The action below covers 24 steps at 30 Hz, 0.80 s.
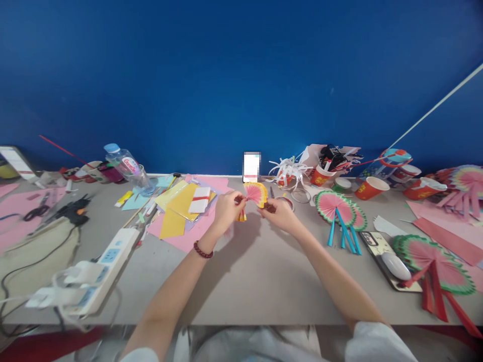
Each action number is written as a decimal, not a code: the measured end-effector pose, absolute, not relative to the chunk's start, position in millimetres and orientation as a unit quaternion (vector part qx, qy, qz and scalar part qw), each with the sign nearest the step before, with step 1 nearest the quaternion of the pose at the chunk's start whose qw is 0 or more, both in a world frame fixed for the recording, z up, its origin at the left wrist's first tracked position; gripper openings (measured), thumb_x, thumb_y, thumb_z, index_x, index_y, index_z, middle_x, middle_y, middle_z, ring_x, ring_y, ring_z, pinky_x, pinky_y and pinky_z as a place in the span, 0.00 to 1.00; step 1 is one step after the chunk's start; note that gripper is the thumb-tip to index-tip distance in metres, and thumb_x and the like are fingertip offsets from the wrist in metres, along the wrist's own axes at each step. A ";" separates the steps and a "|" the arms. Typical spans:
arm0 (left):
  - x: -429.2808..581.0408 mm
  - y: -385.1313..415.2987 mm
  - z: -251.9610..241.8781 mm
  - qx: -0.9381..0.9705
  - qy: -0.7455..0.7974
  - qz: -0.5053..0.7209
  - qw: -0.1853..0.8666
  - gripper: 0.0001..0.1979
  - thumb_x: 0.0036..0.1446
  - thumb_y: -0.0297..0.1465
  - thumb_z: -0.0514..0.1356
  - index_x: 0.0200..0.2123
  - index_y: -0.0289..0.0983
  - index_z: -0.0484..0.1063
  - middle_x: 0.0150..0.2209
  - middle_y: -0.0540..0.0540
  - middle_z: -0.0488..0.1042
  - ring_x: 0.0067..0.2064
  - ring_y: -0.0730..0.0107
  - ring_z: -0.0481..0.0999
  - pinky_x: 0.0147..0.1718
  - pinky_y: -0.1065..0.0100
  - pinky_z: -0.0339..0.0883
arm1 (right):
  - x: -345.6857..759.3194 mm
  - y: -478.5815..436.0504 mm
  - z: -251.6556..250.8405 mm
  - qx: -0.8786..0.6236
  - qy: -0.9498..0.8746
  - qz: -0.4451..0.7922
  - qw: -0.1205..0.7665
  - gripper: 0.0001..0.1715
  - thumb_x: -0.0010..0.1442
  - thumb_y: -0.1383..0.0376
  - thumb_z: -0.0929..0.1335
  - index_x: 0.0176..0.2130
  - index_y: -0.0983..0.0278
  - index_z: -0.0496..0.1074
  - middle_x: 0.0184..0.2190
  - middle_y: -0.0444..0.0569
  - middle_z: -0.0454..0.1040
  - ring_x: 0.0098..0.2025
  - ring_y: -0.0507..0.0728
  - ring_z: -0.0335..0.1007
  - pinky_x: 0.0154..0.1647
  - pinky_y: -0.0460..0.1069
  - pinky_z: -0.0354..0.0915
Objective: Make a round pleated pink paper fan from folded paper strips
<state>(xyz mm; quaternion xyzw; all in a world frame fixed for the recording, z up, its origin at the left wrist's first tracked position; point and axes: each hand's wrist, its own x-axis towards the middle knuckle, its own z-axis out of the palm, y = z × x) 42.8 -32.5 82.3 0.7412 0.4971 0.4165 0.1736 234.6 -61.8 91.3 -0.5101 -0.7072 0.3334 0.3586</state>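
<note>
A pleated paper fan (255,193), pink with a yellow edge, is held up above the grey table in front of me. My left hand (229,207) pinches it near its gathered centre, and a yellow pleated part hangs just below those fingers. On the other side, my right hand (278,213) grips the fan's right edge between thumb and fingers. The fingertips partly cover the paper. Behind the fan a phone (251,167) stands upright against the blue wall.
Coloured paper sheets (177,218), a plastic bottle (130,168) and a power strip (109,266) lie to the left. Finished-looking watermelon-coloured fans (335,207), paper cups (372,188), and a mouse (395,265) on a patterned case are on the right. Scissors (37,206) rest far left.
</note>
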 end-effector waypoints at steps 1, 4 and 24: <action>42.4 -31.8 81.9 0.729 0.503 0.420 0.195 0.05 0.51 0.30 0.58 0.26 0.38 0.72 0.28 0.48 0.76 0.30 0.68 0.74 0.31 0.69 0.64 | 238.4 -63.5 95.1 -0.511 -0.734 0.306 0.325 0.10 0.54 0.59 0.67 0.27 0.63 0.74 0.22 0.45 0.74 0.24 0.53 0.66 0.26 0.47 0.56; 42.1 -31.6 83.5 0.684 0.519 0.427 0.285 0.04 0.49 0.31 0.59 0.26 0.38 0.72 0.27 0.48 0.76 0.30 0.68 0.74 0.29 0.69 0.65 | 250.8 -66.3 103.1 -0.527 -0.768 0.241 0.272 0.10 0.54 0.60 0.67 0.26 0.61 0.74 0.21 0.45 0.73 0.24 0.53 0.65 0.26 0.47 0.54; 49.2 -31.7 75.4 0.723 0.504 0.364 0.300 0.07 0.50 0.32 0.58 0.25 0.37 0.72 0.27 0.48 0.76 0.30 0.69 0.74 0.29 0.71 0.65 | 207.8 -84.1 84.9 -0.610 -0.748 -0.035 0.258 0.15 0.59 0.63 0.63 0.24 0.64 0.73 0.20 0.47 0.74 0.21 0.50 0.65 0.23 0.47 0.46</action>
